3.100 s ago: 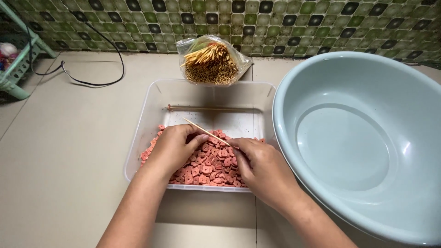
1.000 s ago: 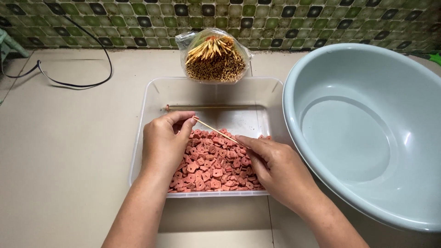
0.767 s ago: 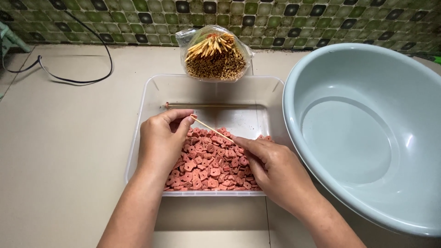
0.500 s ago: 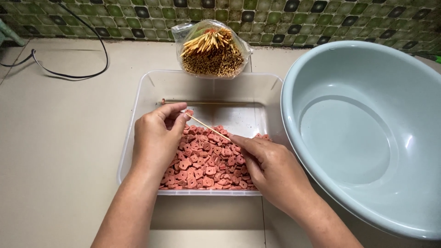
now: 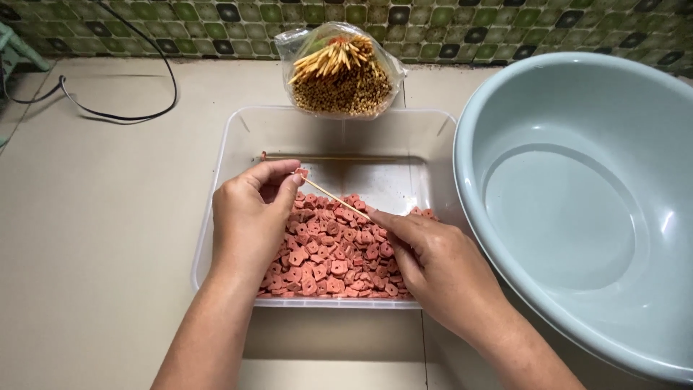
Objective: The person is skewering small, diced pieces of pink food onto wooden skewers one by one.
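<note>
now holding a thin wooden skewer [image 5: 336, 201] pinched in the right hand [image 5: 433, 271], long axis slanting up-left over the tray [image 5: 231, 155]; left hand [image 5: 249, 220] nearer its tip, apparently pinching a pink sausage slice [image 5: 301, 172].

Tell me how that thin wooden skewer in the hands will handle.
The skewer looks long and very thin, so it probably flexes and could snap under side load. It is likely very light. Being round, it would probably roll if laid down. The right hand pinches one end.
</note>
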